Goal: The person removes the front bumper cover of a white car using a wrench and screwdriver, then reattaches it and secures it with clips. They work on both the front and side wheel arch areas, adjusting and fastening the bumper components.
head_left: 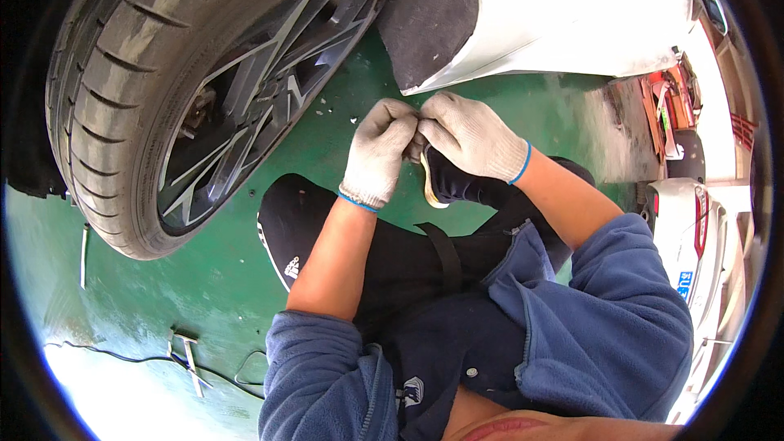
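My left hand [381, 147] and my right hand [468, 135] wear off-white knitted work gloves with blue cuff edges. Their curled fingertips meet in front of me, over the green floor and close to my shoe [433, 180]. Whether anything small is pinched between them is hidden by the fingers. Beyond the hands hangs the lower corner of a white car body panel [539, 24] with a dark wheel-arch liner [432, 18]. A car wheel fills the upper left, with a worn black tyre [122, 116] around a dark and silver alloy rim [263, 98].
Small white bits lie on the green floor [324, 165] beside the wheel. A T-shaped metal tool [191, 361] and a black cable [122, 356] rest at lower left, near a thin metal bar [84, 257]. Red equipment [664, 104] and another white car [680, 226] stand at right.
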`<state>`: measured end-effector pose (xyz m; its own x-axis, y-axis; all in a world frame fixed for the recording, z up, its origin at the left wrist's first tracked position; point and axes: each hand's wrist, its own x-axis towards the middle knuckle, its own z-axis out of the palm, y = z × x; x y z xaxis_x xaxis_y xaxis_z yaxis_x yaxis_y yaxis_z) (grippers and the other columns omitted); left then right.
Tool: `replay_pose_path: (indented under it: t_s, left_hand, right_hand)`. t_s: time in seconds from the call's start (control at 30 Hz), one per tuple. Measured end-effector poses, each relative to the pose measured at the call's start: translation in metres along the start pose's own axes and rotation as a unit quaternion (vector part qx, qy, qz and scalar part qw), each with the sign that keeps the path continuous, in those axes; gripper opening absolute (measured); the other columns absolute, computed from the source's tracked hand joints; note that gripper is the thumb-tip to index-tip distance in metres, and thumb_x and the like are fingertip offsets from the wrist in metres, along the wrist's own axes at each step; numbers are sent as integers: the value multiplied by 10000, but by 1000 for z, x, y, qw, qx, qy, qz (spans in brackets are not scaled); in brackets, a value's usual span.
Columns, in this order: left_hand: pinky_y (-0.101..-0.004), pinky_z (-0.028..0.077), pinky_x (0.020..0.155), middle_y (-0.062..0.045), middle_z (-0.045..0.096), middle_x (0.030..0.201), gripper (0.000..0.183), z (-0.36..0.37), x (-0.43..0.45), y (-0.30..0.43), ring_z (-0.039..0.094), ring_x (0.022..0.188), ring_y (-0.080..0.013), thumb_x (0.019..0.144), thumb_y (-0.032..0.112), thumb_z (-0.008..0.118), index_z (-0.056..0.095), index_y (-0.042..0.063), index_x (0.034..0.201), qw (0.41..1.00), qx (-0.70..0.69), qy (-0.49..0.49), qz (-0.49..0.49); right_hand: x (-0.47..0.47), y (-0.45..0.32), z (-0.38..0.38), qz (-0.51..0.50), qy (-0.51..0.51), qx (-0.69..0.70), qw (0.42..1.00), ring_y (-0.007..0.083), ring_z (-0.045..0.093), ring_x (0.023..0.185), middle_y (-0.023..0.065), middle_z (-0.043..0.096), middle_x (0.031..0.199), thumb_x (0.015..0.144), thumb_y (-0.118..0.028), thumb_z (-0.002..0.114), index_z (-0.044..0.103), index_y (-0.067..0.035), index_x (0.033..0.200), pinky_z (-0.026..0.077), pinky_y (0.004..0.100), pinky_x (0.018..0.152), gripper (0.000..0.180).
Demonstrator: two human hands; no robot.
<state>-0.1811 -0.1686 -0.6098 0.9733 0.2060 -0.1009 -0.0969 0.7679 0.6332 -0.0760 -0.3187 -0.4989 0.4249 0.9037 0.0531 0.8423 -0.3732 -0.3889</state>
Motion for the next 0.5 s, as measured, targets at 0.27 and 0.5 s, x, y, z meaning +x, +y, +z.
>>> replay_pose_path:
  t_s: [0.27,0.5]
  left_hand:
    - [-343,570,774,-87,728,980,187,2,3,-1,685,831,-188,1138,143,628,677,-2,1245,996,-68,-29,-48]
    - [-315,592,815,-93,751,1001,181,-4,9,7,712,860,-169,1072,93,688,683,-21,1213,997,-16,-35,-63]
  right_hand:
    - [0,-1,4,114,-6,41,993,463,740,976,253,726,991,1144,-278,618,657,-2,1035,589,528,834,299]
    - [-5,2,5,198,-12,173,965,246,725,900,173,741,993,1162,-249,663,694,33,1146,603,386,875,284]
